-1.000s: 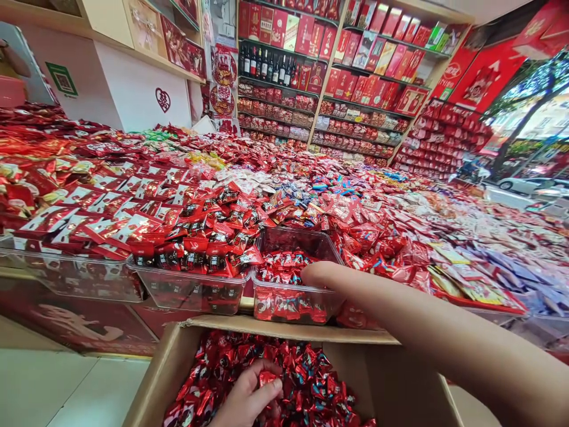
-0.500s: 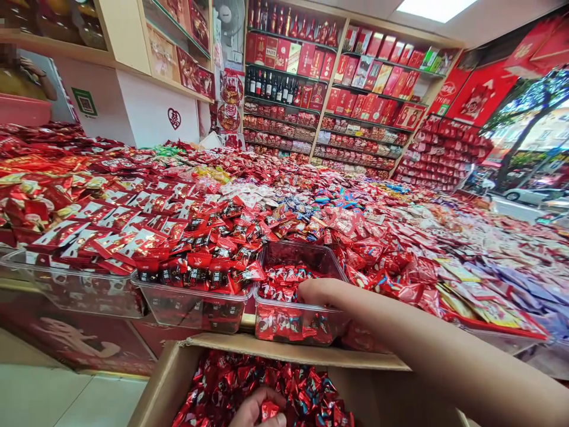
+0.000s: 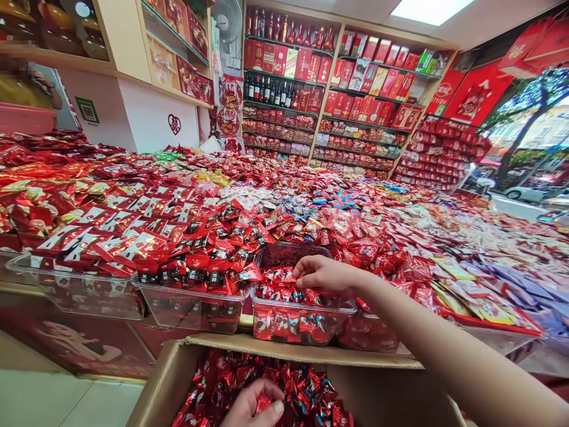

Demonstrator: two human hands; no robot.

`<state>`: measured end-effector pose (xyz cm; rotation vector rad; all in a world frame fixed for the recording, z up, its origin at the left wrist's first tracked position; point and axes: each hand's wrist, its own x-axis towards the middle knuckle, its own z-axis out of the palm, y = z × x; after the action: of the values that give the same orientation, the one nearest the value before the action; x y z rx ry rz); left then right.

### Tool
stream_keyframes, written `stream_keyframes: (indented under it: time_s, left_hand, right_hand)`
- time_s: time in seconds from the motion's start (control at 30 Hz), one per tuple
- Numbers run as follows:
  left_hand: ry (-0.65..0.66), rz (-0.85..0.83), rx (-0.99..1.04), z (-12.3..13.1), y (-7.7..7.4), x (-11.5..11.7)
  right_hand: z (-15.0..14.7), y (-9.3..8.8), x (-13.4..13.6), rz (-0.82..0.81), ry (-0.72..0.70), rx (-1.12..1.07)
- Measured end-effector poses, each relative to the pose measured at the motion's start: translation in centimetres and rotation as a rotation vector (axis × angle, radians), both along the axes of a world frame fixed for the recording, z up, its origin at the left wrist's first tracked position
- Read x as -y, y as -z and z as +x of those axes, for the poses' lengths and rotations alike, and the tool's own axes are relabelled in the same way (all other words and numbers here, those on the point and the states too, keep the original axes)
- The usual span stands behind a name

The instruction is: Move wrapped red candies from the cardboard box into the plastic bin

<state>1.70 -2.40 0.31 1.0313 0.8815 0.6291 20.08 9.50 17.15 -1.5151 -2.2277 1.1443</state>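
My left hand (image 3: pixel 253 406) is curled round a red-wrapped candy (image 3: pixel 263 404) inside the cardboard box (image 3: pixel 166 379), just above many loose wrapped candies (image 3: pixel 306 388). My right hand (image 3: pixel 317 274) is over the clear plastic bin (image 3: pixel 306 300), its fingers loosely bent and apart, with nothing visible between them. Its fingertips are close to the red candies (image 3: pixel 278 284) in that bin; whether they touch is hard to see. The bin's candies look like those in the box, and its back part is dark and lower.
Left of this bin stand a clear bin of black-and-red candies (image 3: pixel 195 279) and one of white-and-red packets (image 3: pixel 95 243). Flat packets (image 3: pixel 471 290) lie to the right. Heaped sweets stretch back to wall shelves (image 3: pixel 329 77). A person (image 3: pixel 22 86) is at the far left.
My right hand has risen out of the bin, and its fingers now show above the candies. My left hand has shifted slightly up and left, still holding a candy.
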Motion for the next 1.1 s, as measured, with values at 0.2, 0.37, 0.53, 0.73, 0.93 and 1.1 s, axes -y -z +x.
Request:
stream_keyframes:
  time_s: [0.2,0.37,0.53,0.73,0.93,1.1]
  left_hand:
    - [0.032,0.164,0.171,1.4,-8.4,-0.8]
    - [-0.009,0.088,0.321,2.6,-12.9,-0.4]
    - [-0.165,0.143,0.249,2.5,-12.2,-0.4]
    - [-0.273,0.466,0.068,1.3,-11.0,-1.0]
    - [-0.216,0.389,0.061,0.9,-10.7,-0.3]
    - [-0.217,0.441,0.016,0.0,-10.2,0.6]
  right_hand:
    - [-1.3,-2.1,4.6,0.037,0.235,-0.582]
    - [-2.9,-1.8,8.1,0.084,0.178,-0.643]
    - [-2.4,0.5,10.7,0.276,0.191,-0.618]
    - [-2.0,2.5,12.3,0.228,0.242,-0.737]
    - [-2.0,3.3,12.7,0.152,0.246,-0.571]
    - [-1.4,2.0,13.1,0.168,0.108,-0.275]
